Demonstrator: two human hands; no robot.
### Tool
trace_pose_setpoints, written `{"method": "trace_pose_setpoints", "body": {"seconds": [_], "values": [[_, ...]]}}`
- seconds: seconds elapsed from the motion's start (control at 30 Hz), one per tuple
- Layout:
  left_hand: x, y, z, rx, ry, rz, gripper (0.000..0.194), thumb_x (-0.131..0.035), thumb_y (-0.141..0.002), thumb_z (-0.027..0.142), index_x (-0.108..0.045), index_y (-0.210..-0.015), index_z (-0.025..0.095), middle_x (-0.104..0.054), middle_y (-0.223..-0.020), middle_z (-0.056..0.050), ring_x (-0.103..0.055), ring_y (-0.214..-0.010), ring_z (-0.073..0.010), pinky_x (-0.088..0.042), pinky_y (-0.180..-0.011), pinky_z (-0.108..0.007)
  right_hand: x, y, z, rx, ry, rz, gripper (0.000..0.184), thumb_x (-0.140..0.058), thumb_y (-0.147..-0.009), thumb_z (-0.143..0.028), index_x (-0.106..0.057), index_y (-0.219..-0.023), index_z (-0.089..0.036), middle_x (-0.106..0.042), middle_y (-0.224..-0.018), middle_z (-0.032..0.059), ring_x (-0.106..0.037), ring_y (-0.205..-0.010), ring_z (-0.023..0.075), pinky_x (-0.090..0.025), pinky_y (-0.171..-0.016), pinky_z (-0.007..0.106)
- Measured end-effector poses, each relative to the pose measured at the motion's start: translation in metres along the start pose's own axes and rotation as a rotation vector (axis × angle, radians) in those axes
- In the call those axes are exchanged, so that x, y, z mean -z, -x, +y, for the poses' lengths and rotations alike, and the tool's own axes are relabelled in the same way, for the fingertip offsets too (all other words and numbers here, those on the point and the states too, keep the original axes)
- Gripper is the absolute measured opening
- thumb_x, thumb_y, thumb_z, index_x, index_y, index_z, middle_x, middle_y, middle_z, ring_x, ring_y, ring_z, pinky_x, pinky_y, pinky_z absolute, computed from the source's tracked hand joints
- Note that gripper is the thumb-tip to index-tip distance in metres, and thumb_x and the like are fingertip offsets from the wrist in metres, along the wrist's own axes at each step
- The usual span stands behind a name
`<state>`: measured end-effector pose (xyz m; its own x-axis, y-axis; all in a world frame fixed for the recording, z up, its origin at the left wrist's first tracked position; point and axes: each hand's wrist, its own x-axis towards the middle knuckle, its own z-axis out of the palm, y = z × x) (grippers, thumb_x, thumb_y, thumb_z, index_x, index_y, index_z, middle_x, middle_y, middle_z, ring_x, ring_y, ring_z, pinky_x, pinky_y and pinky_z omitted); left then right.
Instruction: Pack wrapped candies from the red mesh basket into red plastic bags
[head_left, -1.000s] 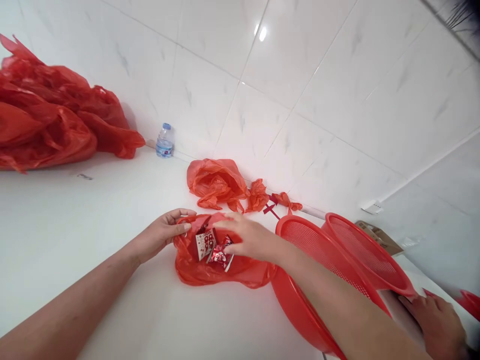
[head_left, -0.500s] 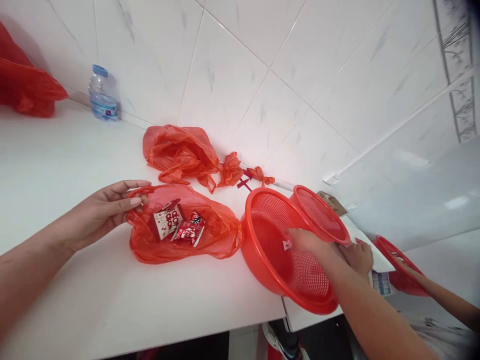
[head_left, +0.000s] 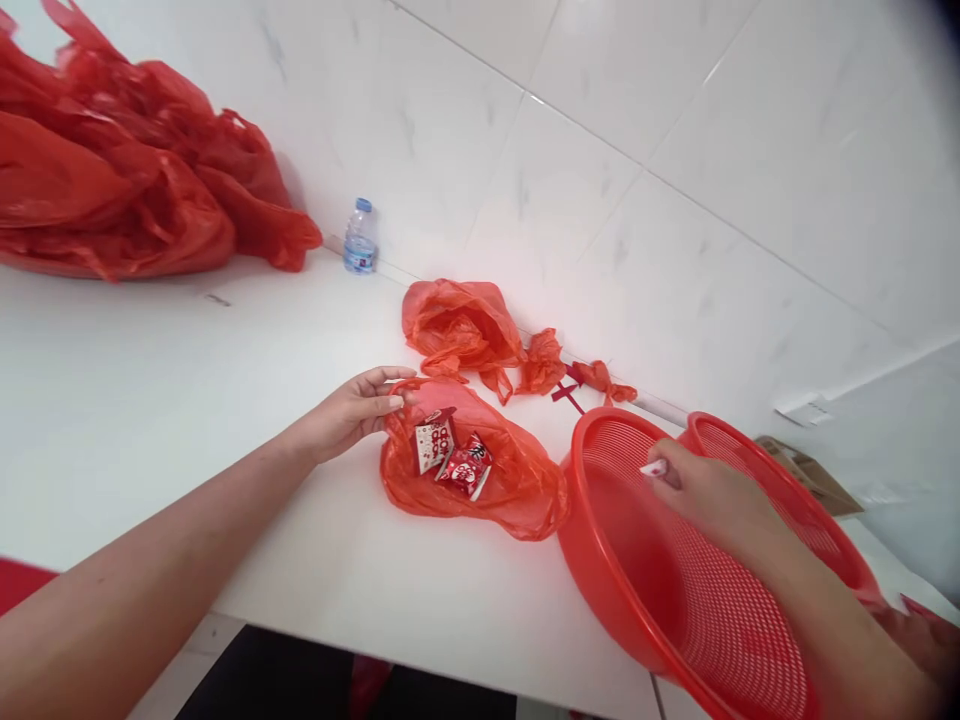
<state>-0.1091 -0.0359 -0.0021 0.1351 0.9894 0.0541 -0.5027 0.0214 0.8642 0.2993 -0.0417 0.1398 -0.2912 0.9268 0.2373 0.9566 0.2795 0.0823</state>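
L hand (head_left: 371, 408) has the near-L rim of the red plastic bag (head_left: 517, 490) btwn thumb & fingers, other fingers loosely spread. Bag lies on the counter (head_left: 450, 590) just R of that hand, mouth up & spread wide, its far end up against the colander. In it, closest to L hand: a cream pkt w/ red print (head_left: 433, 445), a dark red wrapper (head_left: 442, 414) tucked behind; touching on the R, a shiny red-&-white foil pkt (head_left: 469, 468).

R hand (head_left: 690, 490) is up over the red colander (head_left: 600, 560), nr its far rim, fingers curled, pinching a small white-&-red pkt (head_left: 654, 468); prob. a wrapped sweet, but too small to be sure. Second red colander (head_left: 780, 510) just beyond R hand, cardboard box (head_left: 814, 478) past that.

Beyond & btwn both hands, along the wall: open crumpled red bag (head_left: 469, 325), scrunched red bag (head_left: 541, 362), knotted red bag (head_left: 606, 382), w/ a dark red cross-shaped mark (head_left: 568, 390) in front. Well past L hand, water bottle w/ blue cap (head_left: 360, 240); far L of it, big heap of red bags (head_left: 150, 190).
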Motion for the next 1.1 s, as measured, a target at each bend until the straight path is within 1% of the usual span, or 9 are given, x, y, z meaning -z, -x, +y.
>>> {"method": "trace_pose_setpoints", "body": {"seconds": [0.1,0.23,0.3,0.4,0.5,0.63,0.73,0.93,1.1], "values": [[0.001,0.000,-0.001,-0.008,0.013,-0.009,0.040,-0.072,-0.072,0.019,-0.062,-0.110,0.024,-0.068,-0.095,-0.003,-0.064,-0.080,-0.0143,-0.052,-0.065,-0.023,0.013,-0.006,-0.053,0.092,0.048,0.071,0.013,-0.052,-0.078,-0.035,-0.055,-0.088,-0.028,-0.065,-0.071,-0.0007,-0.058,-0.056,0.0173,-0.035,-0.049,0.026],[0.002,0.001,-0.001,-0.003,0.017,-0.016,0.040,-0.073,-0.073,0.020,-0.061,-0.111,0.023,-0.068,-0.095,-0.004,-0.064,-0.078,-0.0133,-0.050,-0.062,-0.022,0.018,0.002,-0.109,0.380,0.003,0.161,0.015,-0.047,-0.082,-0.024,-0.056,-0.093,-0.027,-0.067,-0.084,-0.0014,-0.063,-0.068,0.0161,-0.041,-0.056,0.027],[0.002,0.001,-0.002,-0.003,0.018,-0.019,0.041,-0.073,-0.073,0.020,-0.061,-0.111,0.024,-0.068,-0.095,-0.004,-0.064,-0.078,-0.0132,-0.050,-0.062,-0.023,0.010,-0.002,-0.127,0.451,0.040,0.132,0.019,-0.044,-0.083,-0.019,-0.056,-0.097,-0.024,-0.068,-0.085,-0.0004,-0.062,-0.067,0.0162,-0.040,-0.054,0.027],[0.003,0.001,-0.002,-0.013,0.019,-0.021,0.041,-0.074,-0.072,0.021,-0.061,-0.111,0.024,-0.068,-0.096,-0.003,-0.063,-0.082,-0.0139,-0.050,-0.066,-0.024,-0.003,-0.012,-0.135,0.465,0.139,0.036,0.034,-0.046,-0.085,-0.020,-0.049,-0.119,-0.021,-0.068,-0.094,0.0030,-0.064,-0.069,0.0179,-0.042,-0.052,0.029],[0.003,0.001,-0.001,-0.017,0.016,-0.029,0.041,-0.074,-0.071,0.021,-0.062,-0.110,0.023,-0.067,-0.095,-0.004,-0.063,-0.082,-0.0146,-0.050,-0.066,-0.024,-0.004,-0.010,-0.128,0.446,0.158,0.000,0.043,-0.050,-0.087,-0.028,-0.041,-0.129,-0.024,-0.067,-0.099,0.0022,-0.066,-0.076,0.0193,-0.047,-0.054,0.030],[0.002,0.001,-0.001,-0.013,0.010,-0.059,0.041,-0.074,-0.072,0.021,-0.062,-0.111,0.024,-0.067,-0.096,-0.004,-0.063,-0.078,-0.0128,-0.050,-0.063,-0.022,0.004,0.015,-0.109,0.439,0.101,0.041,0.029,-0.046,-0.090,-0.035,-0.050,-0.117,-0.027,-0.067,-0.104,0.0000,-0.067,-0.082,0.0181,-0.053,-0.061,0.030],[0.001,0.001,0.000,-0.013,0.001,-0.049,0.044,-0.075,-0.070,0.024,-0.061,-0.112,0.025,-0.068,-0.101,-0.004,-0.064,-0.079,-0.0131,-0.050,-0.064,-0.023,0.004,0.039,-0.091,0.460,0.084,0.122,0.028,-0.042,-0.092,-0.036,-0.053,-0.115,-0.026,-0.067,-0.109,0.0018,-0.067,-0.089,0.0181,-0.056,-0.069,0.030],[0.001,0.002,0.005,-0.009,-0.015,0.021,0.050,-0.081,-0.062,0.026,-0.064,-0.109,0.025,-0.071,-0.093,-0.004,-0.065,-0.077,-0.0144,-0.052,-0.063,-0.024,-0.013,0.091,-0.050,0.374,0.131,0.134,0.035,-0.045,-0.090,-0.039,-0.053,-0.121,-0.025,-0.061,-0.122,0.0044,-0.063,-0.104,0.0207,-0.057,-0.079,0.030],[-0.001,0.000,0.011,-0.025,-0.136,0.121,0.053,-0.081,-0.062,0.031,-0.061,-0.111,0.025,-0.072,-0.094,-0.005,-0.066,-0.076,-0.0145,-0.053,-0.062,-0.023,-0.030,0.135,-0.015,0.279,0.139,0.165,0.043,-0.053,-0.085,-0.039,-0.052,-0.125,-0.025,-0.062,-0.121,0.0048,-0.065,-0.103,0.0195,-0.058,-0.073,0.023]]}}
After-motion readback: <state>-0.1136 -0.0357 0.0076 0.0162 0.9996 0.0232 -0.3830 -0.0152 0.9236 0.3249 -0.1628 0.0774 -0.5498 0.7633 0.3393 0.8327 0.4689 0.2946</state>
